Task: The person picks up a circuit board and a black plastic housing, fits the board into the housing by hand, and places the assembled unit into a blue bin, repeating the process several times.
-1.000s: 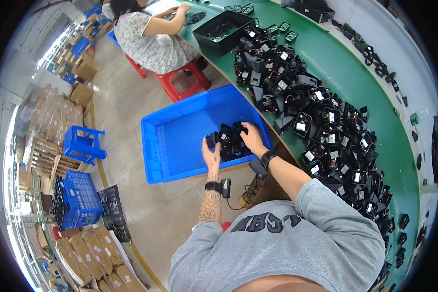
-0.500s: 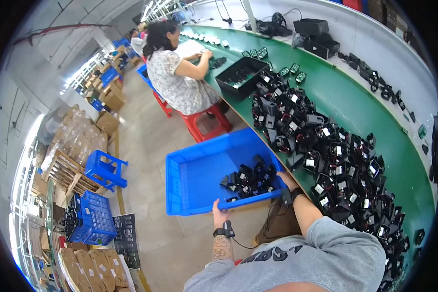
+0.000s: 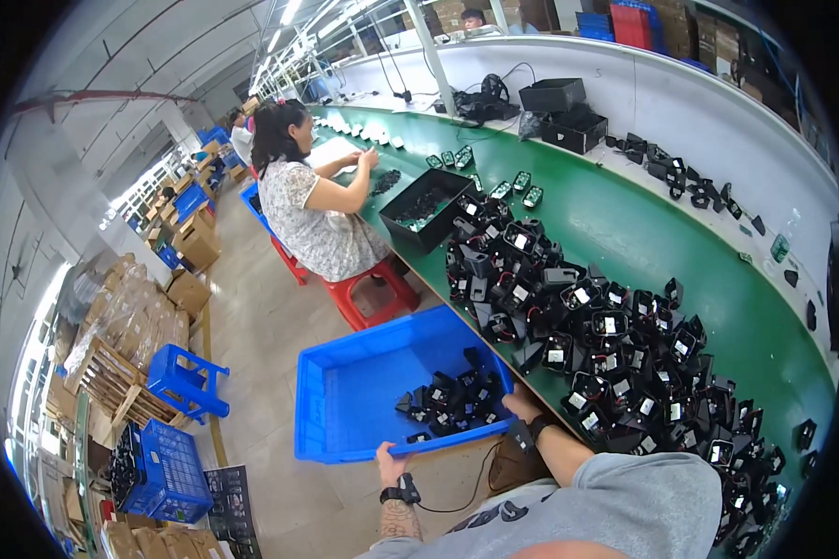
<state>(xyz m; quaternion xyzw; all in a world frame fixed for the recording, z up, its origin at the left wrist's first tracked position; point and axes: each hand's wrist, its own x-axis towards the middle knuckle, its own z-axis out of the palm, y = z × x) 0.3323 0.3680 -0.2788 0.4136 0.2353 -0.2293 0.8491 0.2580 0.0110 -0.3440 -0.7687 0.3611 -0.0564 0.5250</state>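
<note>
Left hand (image 3: 390, 462) — fingers gripping blue tub (image 3: 352, 396) | right hand (image 3: 523, 404) — at tub's corner, can't tell fingers' state | black parts (image 3: 451, 402) inside

Parts (image 3: 452, 402) in bin (image 3: 345, 396), table (image 3: 615, 240) to right

The curled left hand (image 3: 389, 460) extends forward on a tattooed left forearm (image 3: 399, 518), while the partly hidden right hand (image 3: 522, 405) sits farther forward on a right forearm (image 3: 561, 453) slanting inward.
</note>
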